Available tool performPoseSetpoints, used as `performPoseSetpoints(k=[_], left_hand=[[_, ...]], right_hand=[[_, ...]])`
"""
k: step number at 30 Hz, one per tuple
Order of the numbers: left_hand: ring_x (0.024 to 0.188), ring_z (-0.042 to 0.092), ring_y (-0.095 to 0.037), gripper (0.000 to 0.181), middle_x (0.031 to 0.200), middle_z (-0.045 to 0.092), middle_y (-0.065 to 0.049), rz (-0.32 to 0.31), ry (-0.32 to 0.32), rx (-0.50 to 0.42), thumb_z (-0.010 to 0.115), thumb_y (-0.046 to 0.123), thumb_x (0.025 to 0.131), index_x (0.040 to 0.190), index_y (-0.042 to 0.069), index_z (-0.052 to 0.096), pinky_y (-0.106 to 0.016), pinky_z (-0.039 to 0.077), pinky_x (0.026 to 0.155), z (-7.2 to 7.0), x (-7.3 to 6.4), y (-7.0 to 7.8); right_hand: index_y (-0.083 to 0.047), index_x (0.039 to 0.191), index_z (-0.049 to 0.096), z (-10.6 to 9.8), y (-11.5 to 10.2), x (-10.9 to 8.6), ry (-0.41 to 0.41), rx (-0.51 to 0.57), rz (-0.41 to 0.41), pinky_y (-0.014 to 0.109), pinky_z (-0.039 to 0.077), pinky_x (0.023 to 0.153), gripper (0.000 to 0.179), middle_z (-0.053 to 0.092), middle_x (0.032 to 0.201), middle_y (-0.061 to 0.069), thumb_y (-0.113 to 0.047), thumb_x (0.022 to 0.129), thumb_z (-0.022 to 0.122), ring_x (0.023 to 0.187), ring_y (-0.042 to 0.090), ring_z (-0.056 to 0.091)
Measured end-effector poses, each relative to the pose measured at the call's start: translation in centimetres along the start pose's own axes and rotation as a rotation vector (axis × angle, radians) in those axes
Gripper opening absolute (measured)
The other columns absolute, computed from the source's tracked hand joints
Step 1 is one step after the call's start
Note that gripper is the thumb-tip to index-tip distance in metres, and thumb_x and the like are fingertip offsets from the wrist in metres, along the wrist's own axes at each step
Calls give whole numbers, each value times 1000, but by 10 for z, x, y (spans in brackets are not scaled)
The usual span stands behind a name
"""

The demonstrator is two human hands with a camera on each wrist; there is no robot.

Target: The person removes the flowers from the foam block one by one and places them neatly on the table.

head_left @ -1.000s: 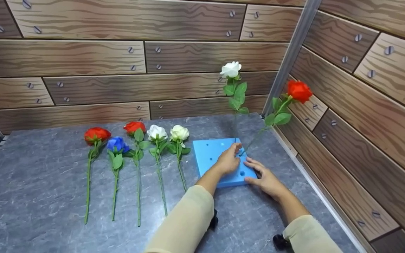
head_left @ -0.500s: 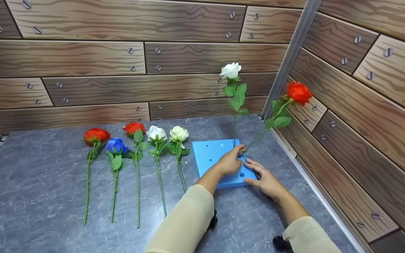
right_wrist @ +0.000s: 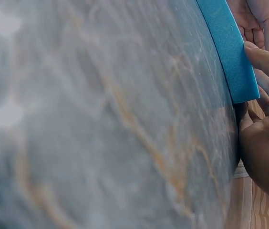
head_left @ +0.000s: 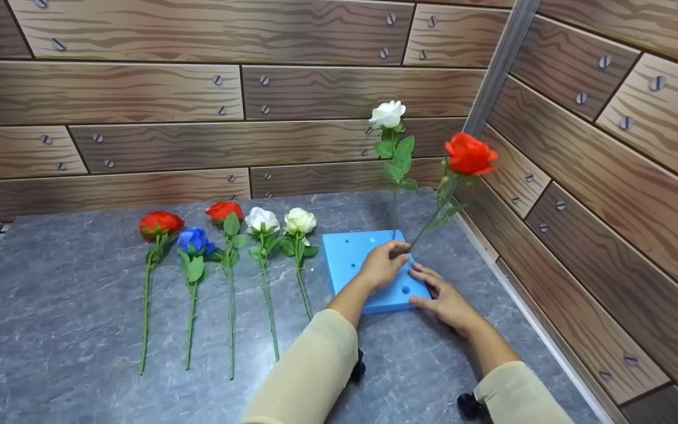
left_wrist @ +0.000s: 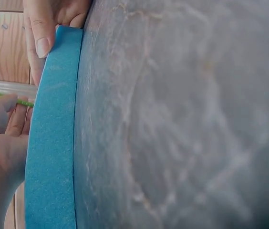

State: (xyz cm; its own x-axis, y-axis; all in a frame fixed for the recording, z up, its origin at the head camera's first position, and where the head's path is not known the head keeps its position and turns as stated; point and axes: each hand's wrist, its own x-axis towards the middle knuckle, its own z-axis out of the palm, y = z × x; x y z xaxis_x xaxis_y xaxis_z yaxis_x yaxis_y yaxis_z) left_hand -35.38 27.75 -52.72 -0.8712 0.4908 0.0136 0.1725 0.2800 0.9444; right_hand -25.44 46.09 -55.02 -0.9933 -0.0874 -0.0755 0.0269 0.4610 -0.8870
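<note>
A blue foam block (head_left: pixel 340 250) with holes in its top lies on the grey marbled table. My left hand (head_left: pixel 383 265) is over the block's right half, pinching the green stem of a red rose (head_left: pixel 469 154) low down; the bloom leans to the right. In the left wrist view the stem (left_wrist: pixel 25 102) runs between thumb and fingers; its lower end is hidden behind the block. My right hand (head_left: pixel 446 303) grips the block's near right corner, thumb at the front edge and fingers along the right side. A white rose (head_left: pixel 387 115) stands upright at the block's back edge.
Left of the block, several roses lie in a row: a red rose (head_left: pixel 161 225), a blue rose (head_left: pixel 195 240), another red rose (head_left: pixel 224 211), a white rose (head_left: pixel 262 221) and a cream rose (head_left: pixel 300 221). Wood-patterned walls (head_left: pixel 156 94) rise behind and on the right.
The held red rose has swung left and turned, its bloom now nearer the white rose. My left fingers have shifted slightly on the stem. The right hand and block have stayed put.
</note>
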Motion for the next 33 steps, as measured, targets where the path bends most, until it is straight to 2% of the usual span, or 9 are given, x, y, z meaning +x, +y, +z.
performPoseSetpoints(k=[6, 13, 19, 27, 33], left_hand=[[130, 69, -20, 26, 136, 75, -1, 10, 74, 28, 65, 30, 110, 134, 22, 74, -37, 59, 109, 5, -2, 2], [118, 74, -16, 22, 123, 80, 3, 17, 185, 106, 67, 31, 109, 125, 22, 78, -33, 61, 102, 14, -1, 3], [112, 76, -13, 22, 117, 83, 5, 17, 265, 100, 70, 32, 107, 122, 23, 82, -30, 62, 98, 19, 0, 3], [111, 78, -11, 25, 118, 84, 5, 61, 286, 139, 70, 33, 105, 124, 23, 83, -26, 64, 94, 21, -1, 4], [108, 79, -10, 26, 115, 85, 6, 74, 309, 96, 69, 34, 105, 123, 24, 84, -24, 64, 91, 22, -2, 3]], right_hand=[[-4, 165, 43, -1, 1, 0, 1, -10, -4, 55, 16, 139, 74, 19, 182, 15, -22, 102, 78, 171, 40, 11], [-6, 165, 43, -1, 1, 1, -8, -18, 7, 55, 15, 139, 76, 19, 183, 13, -27, 101, 79, 171, 39, 11], [-5, 164, 44, -1, 0, 1, 4, -24, -1, 54, 16, 139, 75, 21, 182, 14, -24, 101, 79, 171, 39, 12], [-5, 164, 46, -1, -1, 2, 17, -37, -13, 52, 20, 137, 73, 23, 181, 14, -22, 101, 80, 170, 39, 15], [-5, 164, 45, -1, 1, 3, 1, -28, -15, 52, 21, 137, 74, 22, 181, 15, -22, 101, 79, 170, 40, 15]])
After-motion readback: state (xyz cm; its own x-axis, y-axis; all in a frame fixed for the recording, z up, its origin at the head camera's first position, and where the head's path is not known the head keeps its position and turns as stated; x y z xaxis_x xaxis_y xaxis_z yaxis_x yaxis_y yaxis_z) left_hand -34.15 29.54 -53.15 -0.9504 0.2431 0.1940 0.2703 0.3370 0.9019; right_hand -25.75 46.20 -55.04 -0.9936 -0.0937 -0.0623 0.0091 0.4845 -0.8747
